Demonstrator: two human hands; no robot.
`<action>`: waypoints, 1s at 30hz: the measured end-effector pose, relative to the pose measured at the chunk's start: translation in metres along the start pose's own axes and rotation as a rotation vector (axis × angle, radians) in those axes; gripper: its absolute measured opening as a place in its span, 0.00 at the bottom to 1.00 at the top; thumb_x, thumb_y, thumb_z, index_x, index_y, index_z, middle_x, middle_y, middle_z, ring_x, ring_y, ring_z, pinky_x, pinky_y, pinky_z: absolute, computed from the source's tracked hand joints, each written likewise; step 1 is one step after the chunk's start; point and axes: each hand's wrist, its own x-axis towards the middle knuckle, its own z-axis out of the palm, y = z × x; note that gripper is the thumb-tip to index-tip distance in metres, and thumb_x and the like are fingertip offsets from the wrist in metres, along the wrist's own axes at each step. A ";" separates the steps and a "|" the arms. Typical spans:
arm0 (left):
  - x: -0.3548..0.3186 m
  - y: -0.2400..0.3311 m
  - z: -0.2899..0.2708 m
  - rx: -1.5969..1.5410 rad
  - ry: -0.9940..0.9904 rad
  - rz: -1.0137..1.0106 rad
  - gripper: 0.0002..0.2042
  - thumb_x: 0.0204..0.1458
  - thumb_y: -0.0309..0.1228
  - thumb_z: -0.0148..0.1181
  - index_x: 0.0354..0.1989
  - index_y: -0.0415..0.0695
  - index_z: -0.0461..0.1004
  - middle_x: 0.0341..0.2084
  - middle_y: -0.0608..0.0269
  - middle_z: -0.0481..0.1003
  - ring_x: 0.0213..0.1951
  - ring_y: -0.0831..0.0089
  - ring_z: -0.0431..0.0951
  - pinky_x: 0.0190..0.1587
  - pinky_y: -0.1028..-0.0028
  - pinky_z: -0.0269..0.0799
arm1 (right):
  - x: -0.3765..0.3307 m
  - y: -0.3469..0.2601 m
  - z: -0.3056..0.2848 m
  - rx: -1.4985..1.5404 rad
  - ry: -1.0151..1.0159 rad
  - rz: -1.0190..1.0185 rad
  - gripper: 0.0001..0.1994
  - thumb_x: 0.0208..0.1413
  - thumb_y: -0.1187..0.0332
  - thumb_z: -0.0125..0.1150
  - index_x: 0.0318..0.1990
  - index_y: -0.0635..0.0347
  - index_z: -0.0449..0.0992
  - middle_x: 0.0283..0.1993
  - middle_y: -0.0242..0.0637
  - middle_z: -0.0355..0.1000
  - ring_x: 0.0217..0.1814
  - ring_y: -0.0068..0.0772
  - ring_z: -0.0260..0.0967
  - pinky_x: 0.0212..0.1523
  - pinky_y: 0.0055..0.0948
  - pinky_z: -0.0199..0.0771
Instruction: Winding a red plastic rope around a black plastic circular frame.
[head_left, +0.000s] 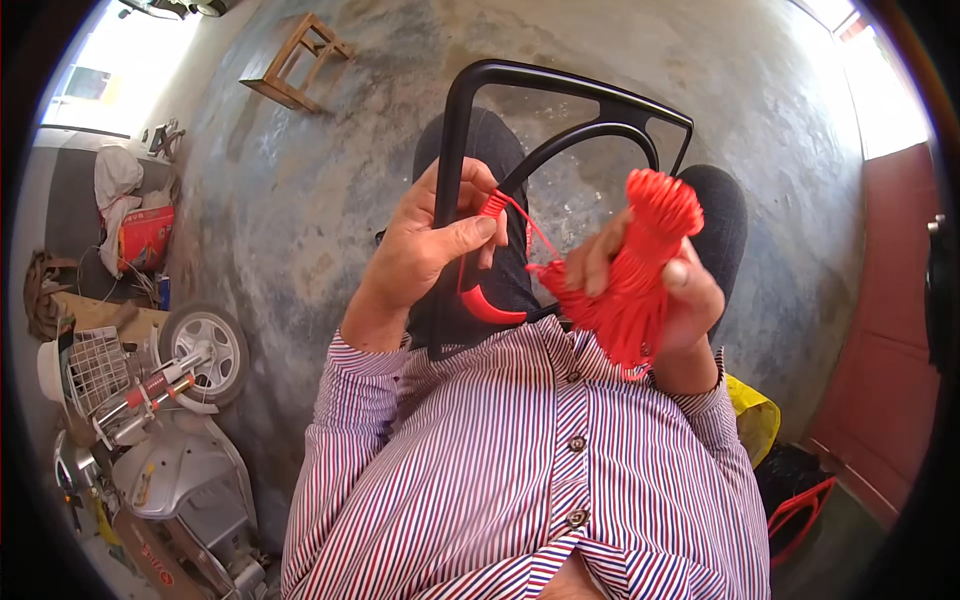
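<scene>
A black metal frame [560, 80] with rounded corners stands on my lap, leaning away from me. My left hand [425, 240] grips its left bar, thumb pressing red cord wrapped around the bar [492, 205]. A thin red strand [530, 235] runs from there to a thick bundle of red cord [640, 260], which my right hand [690, 295] holds upright. A curved band of red wrapping [485, 305] shows lower on the frame.
A grey scooter with a wire basket [150, 420] is parked at the lower left. A wooden stool [295, 60] lies on the concrete floor far ahead. A yellow bag [755, 415] and a red-handled dark item [800, 500] sit at my right. A red door [890, 300] is at right.
</scene>
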 end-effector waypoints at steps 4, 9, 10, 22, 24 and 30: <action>-0.002 -0.002 -0.001 -0.014 0.007 -0.011 0.14 0.58 0.23 0.57 0.51 0.38 0.67 0.29 0.54 0.75 0.27 0.72 0.74 0.32 0.74 0.72 | 0.004 -0.008 -0.017 0.312 0.109 0.027 0.19 0.60 0.56 0.50 0.47 0.66 0.67 0.32 0.45 0.72 0.35 0.42 0.71 0.44 0.41 0.73; -0.002 -0.004 0.000 0.040 0.055 -0.046 0.13 0.58 0.25 0.57 0.50 0.37 0.69 0.29 0.55 0.75 0.27 0.71 0.74 0.34 0.73 0.72 | 0.018 -0.010 -0.035 0.188 0.503 0.121 0.15 0.64 0.65 0.48 0.50 0.68 0.68 0.40 0.46 0.75 0.45 0.43 0.74 0.52 0.40 0.75; -0.004 -0.003 0.000 0.069 0.054 -0.034 0.13 0.58 0.25 0.58 0.50 0.37 0.69 0.31 0.55 0.76 0.28 0.71 0.75 0.34 0.73 0.72 | 0.022 -0.014 -0.020 0.124 0.480 0.130 0.16 0.64 0.65 0.49 0.52 0.68 0.67 0.42 0.46 0.75 0.47 0.43 0.75 0.53 0.39 0.74; 0.005 0.020 0.038 0.456 0.017 0.214 0.29 0.46 0.14 0.59 0.61 0.39 0.69 0.69 0.57 0.57 0.52 0.69 0.74 0.50 0.72 0.73 | 0.056 -0.022 0.010 -0.819 0.242 0.033 0.18 0.57 0.70 0.64 0.50 0.71 0.68 0.34 0.38 0.78 0.32 0.19 0.74 0.33 0.20 0.74; 0.009 0.014 0.028 0.477 -0.048 0.281 0.26 0.47 0.15 0.59 0.59 0.39 0.71 0.71 0.57 0.55 0.62 0.63 0.66 0.58 0.69 0.66 | 0.058 -0.028 0.013 -0.906 0.200 0.079 0.17 0.57 0.70 0.65 0.48 0.72 0.70 0.35 0.41 0.79 0.35 0.19 0.74 0.36 0.20 0.74; 0.003 -0.002 0.010 0.277 -0.124 0.273 0.23 0.48 0.28 0.64 0.55 0.39 0.75 0.72 0.47 0.49 0.73 0.54 0.47 0.71 0.60 0.44 | 0.036 0.008 -0.055 0.294 0.105 0.137 0.14 0.62 0.67 0.49 0.44 0.70 0.76 0.45 0.47 0.77 0.47 0.37 0.77 0.52 0.37 0.76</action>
